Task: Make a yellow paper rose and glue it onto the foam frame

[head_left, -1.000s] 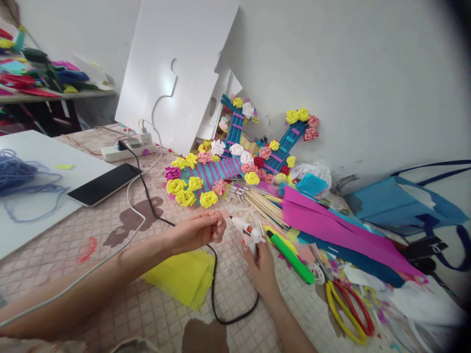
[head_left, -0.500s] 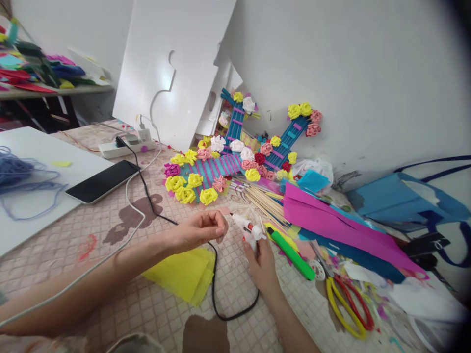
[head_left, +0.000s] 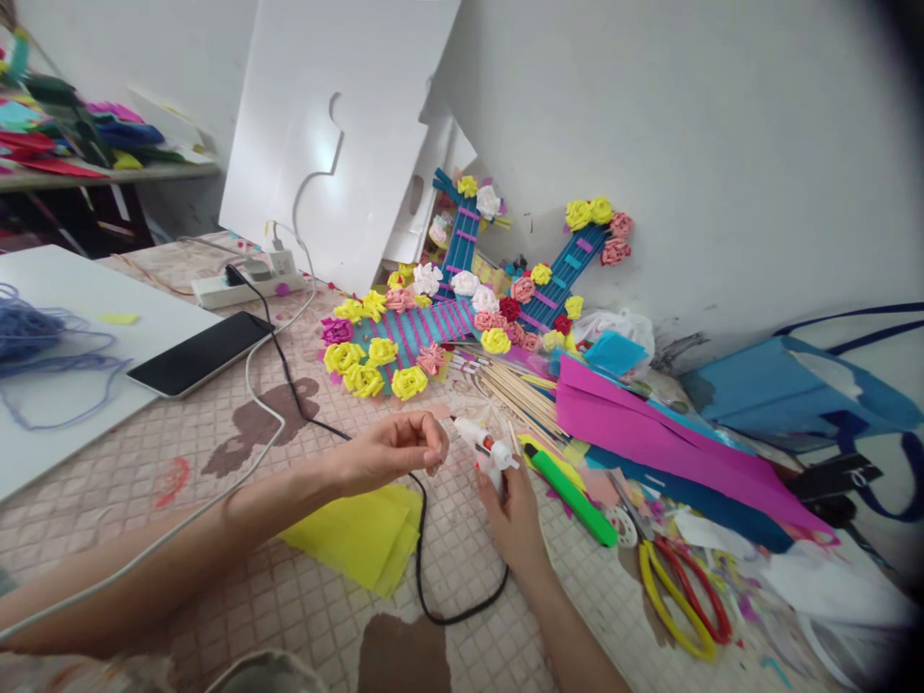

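Note:
My right hand [head_left: 514, 520] is wrapped round a small white glue gun [head_left: 482, 445], its dark tip pointing up and left. Left of the tip, my left hand [head_left: 404, 448] is closed in a pinch; whatever may be between its fingertips is too small to make out. Yellow paper sheets [head_left: 361, 539] lie below my left wrist. A black cord [head_left: 425, 577] loops on the table beneath both hands. Beyond them stands a blue Y-shaped piece [head_left: 411, 337] trimmed with yellow, pink, white and red paper flowers.
To the right lie wooden sticks [head_left: 516, 395], a green cutter [head_left: 574, 496], magenta paper [head_left: 650, 433], yellow and red-handled scissors [head_left: 679, 616] and a blue bag [head_left: 794, 385]. A phone [head_left: 202, 354], power strip [head_left: 249, 287] and white cable [head_left: 260, 433] are on the left.

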